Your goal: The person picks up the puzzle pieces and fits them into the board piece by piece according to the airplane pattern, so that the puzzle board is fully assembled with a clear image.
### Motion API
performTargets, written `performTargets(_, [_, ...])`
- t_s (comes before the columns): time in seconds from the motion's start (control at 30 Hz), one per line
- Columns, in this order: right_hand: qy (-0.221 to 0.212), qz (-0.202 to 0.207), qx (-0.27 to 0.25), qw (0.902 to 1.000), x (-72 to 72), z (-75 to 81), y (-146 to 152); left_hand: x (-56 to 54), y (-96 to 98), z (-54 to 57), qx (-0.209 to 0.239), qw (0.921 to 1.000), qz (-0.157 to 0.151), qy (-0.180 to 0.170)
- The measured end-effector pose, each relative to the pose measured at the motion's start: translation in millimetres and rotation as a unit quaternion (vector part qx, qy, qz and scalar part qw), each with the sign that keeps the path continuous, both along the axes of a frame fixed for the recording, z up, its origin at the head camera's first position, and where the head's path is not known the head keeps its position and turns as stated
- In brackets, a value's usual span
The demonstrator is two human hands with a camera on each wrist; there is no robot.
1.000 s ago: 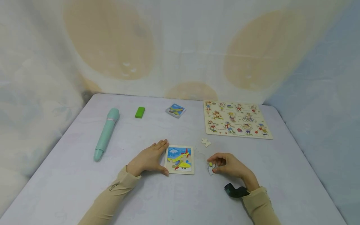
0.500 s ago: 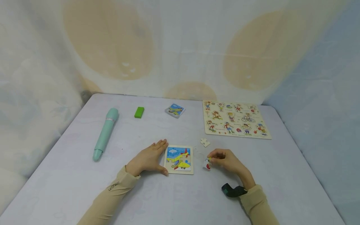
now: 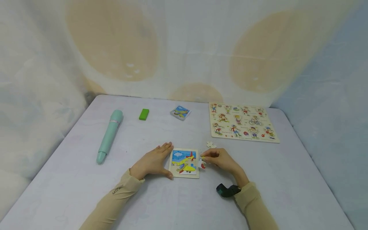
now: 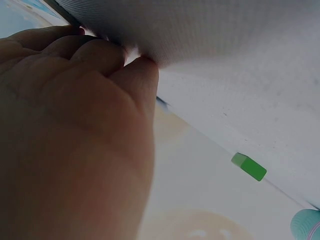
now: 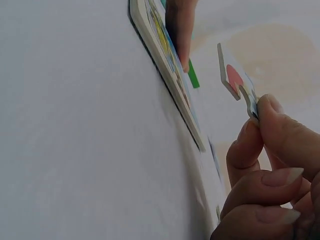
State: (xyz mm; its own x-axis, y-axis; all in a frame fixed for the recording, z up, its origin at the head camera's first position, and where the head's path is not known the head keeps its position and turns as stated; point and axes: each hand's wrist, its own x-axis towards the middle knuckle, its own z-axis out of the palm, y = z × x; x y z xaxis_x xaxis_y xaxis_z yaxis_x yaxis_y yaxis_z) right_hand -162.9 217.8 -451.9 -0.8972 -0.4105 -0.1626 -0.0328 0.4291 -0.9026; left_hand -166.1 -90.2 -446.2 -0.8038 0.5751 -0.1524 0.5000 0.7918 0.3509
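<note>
A small jigsaw puzzle (image 3: 180, 156) with an aeroplane picture lies in a wooden frame at the middle of the table. My left hand (image 3: 152, 162) rests along the frame's left side, thumb spread from the fairly straight fingers. Between thumb and forefinger, my right hand (image 3: 222, 161) pinches a puzzle piece (image 3: 201, 164), white with a red patch, beside the frame's right edge. In the right wrist view that puzzle piece (image 5: 233, 77) is raised off the table and tilted. Another puzzle piece (image 3: 211, 145), pale side up, lies just behind my right hand.
A wooden board of sports figures (image 3: 241, 123) lies at the back right. Along the back are a picture card (image 3: 180, 112) and a green block (image 3: 144, 114). A mint-green microphone-shaped object (image 3: 110, 136) lies on the left. Curtains stand behind the table.
My right hand has moved left with the puzzle piece, lifting it from the table and bringing it to the puzzle's right edge. My left hand has stayed in place.
</note>
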Motion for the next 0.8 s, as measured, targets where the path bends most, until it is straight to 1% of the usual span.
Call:
performTargets(0.17, [0.005,0.010,-0.007,0.9999,-5.2,2.3,-18,-0.2,0.2,0.2,0.000,1.0000,-0.004,0.000])
performTargets(0.37, [0.004,0.020,0.000,0.9998,-8.6,3.6,-42,-0.6,-0.1,-1.7,0.007,1.0000,-0.002,0.000])
performTargets(0.57, [0.001,0.027,-0.010,0.9996,-8.0,3.4,-60,0.0,-0.2,-1.1,0.013,0.9999,-0.002,-0.003])
performTargets(0.8, [-0.005,0.030,0.000,0.9995,-5.0,4.7,-74,0.1,-0.5,0.6,0.011,0.9999,-0.002,-0.001])
